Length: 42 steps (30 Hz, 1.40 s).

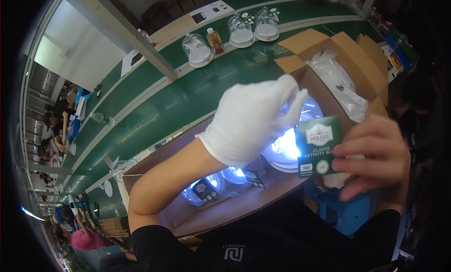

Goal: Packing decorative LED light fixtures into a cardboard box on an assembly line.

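A white glove covers my left hand (258,117), whose fingers close at the top of a brightly lit clear cloche (283,152). The hand hides the cloche's knob and part of its dome. My bare right hand (376,154) pinches the edge of a green printed tag (321,145) beside the dome. Glare washes out what stands inside the cloche. Below my left forearm, two more lit cloches with dark green tags lie in an open cardboard box (244,201).
Across the green bench (141,112), several domed cloches (197,50) stand beside an amber bottle (215,41). Another open carton (345,56) holds clear plastic wrap at the right. A blue stool (350,213) is below right. People work along the far left.
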Tool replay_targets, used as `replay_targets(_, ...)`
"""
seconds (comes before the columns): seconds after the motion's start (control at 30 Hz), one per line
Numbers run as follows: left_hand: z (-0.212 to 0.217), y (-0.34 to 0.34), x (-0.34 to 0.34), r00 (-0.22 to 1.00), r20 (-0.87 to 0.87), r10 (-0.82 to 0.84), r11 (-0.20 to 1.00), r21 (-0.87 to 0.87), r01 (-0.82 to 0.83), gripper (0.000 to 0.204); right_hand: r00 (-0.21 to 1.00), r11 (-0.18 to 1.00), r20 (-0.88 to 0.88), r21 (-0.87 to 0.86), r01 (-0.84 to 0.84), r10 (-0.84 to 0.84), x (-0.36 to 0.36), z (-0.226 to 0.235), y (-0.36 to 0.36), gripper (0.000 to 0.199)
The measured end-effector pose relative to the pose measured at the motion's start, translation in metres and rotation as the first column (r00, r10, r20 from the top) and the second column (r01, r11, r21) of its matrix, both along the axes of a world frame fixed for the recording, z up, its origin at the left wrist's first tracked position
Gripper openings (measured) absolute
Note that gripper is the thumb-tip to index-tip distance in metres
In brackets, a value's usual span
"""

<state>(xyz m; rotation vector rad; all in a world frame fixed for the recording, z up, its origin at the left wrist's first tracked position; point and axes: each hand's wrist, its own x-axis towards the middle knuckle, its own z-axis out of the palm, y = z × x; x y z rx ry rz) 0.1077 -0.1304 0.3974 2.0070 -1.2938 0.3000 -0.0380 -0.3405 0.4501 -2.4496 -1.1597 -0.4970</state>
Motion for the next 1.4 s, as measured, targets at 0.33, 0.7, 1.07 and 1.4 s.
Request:
replay_targets(0.33,-0.077,0.011,0.002,1.0,-0.016,-0.02,0.999,0.038,0.021,0.016,0.851,0.942,-0.404,-0.165,0.293,-0.336,0.083,-0.042,-0.009,0.018)
replay_targets(0.7,-0.161,0.006,-0.008,0.994,0.035,-0.106,0.949,0.304,0.09,0.021,0.35,0.427,-0.525,-0.845,-0.321,-0.776,0.173,-0.157,0.046,0.037)
replay_targets(1.07,-0.166,0.001,-0.037,0.923,-0.055,-0.381,0.854,0.362,0.374,0.012,0.498,0.485,-0.482,-0.864,-0.135,-0.72,0.152,-0.282,0.005,0.052)
replay_targets(1.4,-0.164,-0.002,-0.045,0.904,-0.054,-0.425,0.833,0.366,0.414,0.012,0.707,0.263,-0.449,-0.893,-0.364,-0.547,0.139,-0.362,-0.023,0.03)
